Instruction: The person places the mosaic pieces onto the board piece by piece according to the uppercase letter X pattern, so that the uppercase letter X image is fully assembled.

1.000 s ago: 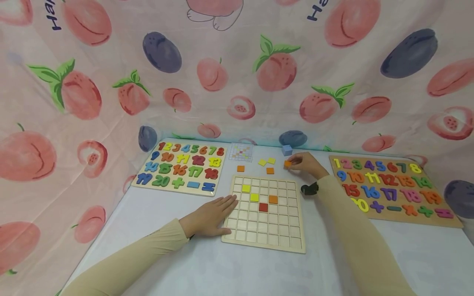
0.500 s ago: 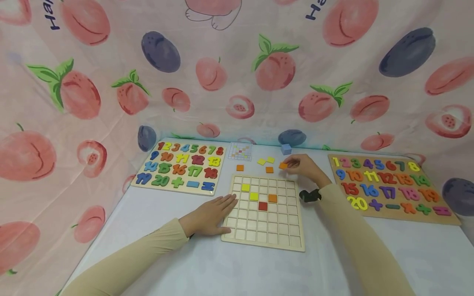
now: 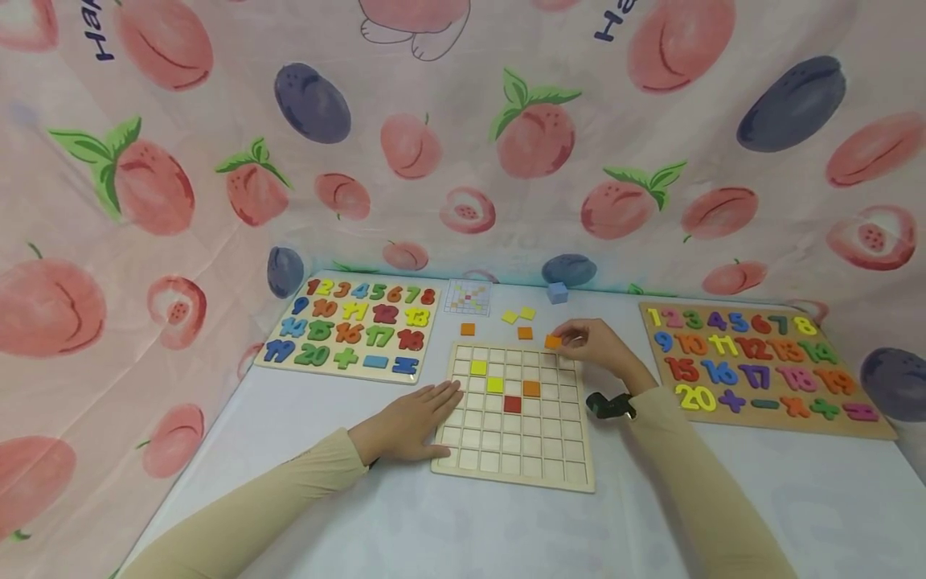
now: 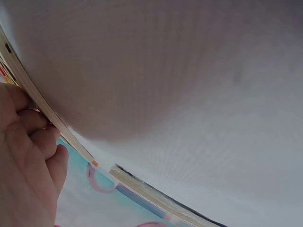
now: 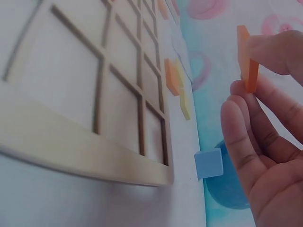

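A wooden grid board [image 3: 492,465] lies mid-table, with two yellow tiles, a red tile [image 3: 512,404] and an orange tile [image 3: 531,388] set in its cells. My left hand [image 3: 407,422] rests with straight fingers on the board's left edge; the left wrist view shows its fingers along the rim [image 4: 40,101]. Over the far right corner, my right hand [image 3: 596,346] pinches an orange square tile [image 5: 248,59] between thumb and fingers. Beyond the board lie loose orange tiles [image 3: 468,329] and yellow tiles [image 3: 528,314].
A number puzzle board [image 3: 249,363] lies at the left, another number board [image 3: 895,433] at the right. Behind the loose tiles are a printed grid card [image 3: 469,297] and a blue cube [image 3: 557,293]. A peach-patterned cloth [image 3: 405,80] hangs at the back.
My right hand has lifted the orange tile from among the loose pieces and brought it nearer, to the board's far right edge. My left hand has stayed in place.
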